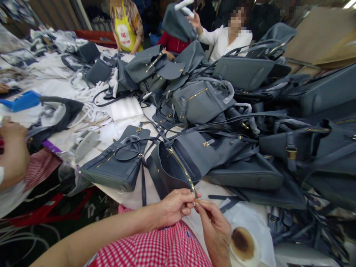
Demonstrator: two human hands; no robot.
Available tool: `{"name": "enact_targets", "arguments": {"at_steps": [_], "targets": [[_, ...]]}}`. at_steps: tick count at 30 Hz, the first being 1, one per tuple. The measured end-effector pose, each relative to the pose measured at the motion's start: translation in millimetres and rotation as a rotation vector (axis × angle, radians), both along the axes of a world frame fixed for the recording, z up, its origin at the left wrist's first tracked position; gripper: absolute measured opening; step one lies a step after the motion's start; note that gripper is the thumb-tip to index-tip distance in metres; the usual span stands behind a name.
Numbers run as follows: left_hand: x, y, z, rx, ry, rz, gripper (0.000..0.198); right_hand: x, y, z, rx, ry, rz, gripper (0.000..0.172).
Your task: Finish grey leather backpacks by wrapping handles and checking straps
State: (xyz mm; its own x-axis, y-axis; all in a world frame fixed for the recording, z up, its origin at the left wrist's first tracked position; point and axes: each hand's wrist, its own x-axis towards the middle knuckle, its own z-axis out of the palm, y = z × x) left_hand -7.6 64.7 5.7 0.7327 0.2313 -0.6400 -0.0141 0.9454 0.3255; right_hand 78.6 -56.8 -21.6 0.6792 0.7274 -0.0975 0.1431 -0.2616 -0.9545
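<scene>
A dark grey handbag [174,176] lies open in front of me, its flap folded back to the right. The gold zipper [181,165] runs along its opening toward me. My left hand [179,205] pinches the near end of that zipper between thumb and fingers. Close against it, the fingertips of my right hand [214,224] are pressed together at the zipper's tip. What sits between those fingertips is too small to make out. To the left, another grey handbag [116,159] rests on its side with its strap looped on top.
Grey handbags [200,100] are heaped across the table's middle and right. A round dish with brown residue [243,243] stands right of my right hand. White foam sheets [125,111] and a blue scoop-like piece [23,101] lie leftward. Co-workers [126,27] stand opposite; another person's arm [13,155] is at left.
</scene>
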Motion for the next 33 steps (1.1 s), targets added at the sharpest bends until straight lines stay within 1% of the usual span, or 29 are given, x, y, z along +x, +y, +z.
{"name": "enact_targets", "arguments": {"at_steps": [5,11,13,15,17,21,23,25,28,33], "targets": [[1,1,0.5,-0.017,-0.003,-0.01,0.019,4,-1,-6.0,-0.065,-0.116,0.01,0.015],[3,1,-4.8,-0.004,0.004,-0.019,0.015,3,9,2.6,-0.063,-0.106,0.061,0.017],[4,1,-7.1,0.0,0.004,-0.017,0.015,3,12,4.5,-0.079,-0.151,0.057,0.018],[5,1,-8.9,-0.001,0.004,-0.011,0.017,1,14,3.5,-0.118,-0.261,0.037,0.018],[5,1,-10.1,0.003,0.004,-0.008,0.019,0,14,0.2,-0.146,-0.419,0.041,0.018],[4,1,-10.9,0.035,0.006,-0.028,0.024,-3,14,-7.1,-0.148,-0.734,0.112,0.02],[3,1,-10.3,0.055,0.006,-0.029,0.029,-3,15,-9.8,-0.148,-0.842,0.097,0.022],[3,2,-9.3,0.068,0.0,-0.03,0.035,-1,17,-11.6,-0.126,-0.911,0.05,0.026],[4,1,-8.5,0.08,0.023,-0.023,0.039,2,19,-11.8,-0.062,-0.952,0.019,0.029],[7,-1,-13.2,0.117,0.1,-0.018,0.035,-6,18,-10.6,0.006,-0.899,0.07,0.024]]}}
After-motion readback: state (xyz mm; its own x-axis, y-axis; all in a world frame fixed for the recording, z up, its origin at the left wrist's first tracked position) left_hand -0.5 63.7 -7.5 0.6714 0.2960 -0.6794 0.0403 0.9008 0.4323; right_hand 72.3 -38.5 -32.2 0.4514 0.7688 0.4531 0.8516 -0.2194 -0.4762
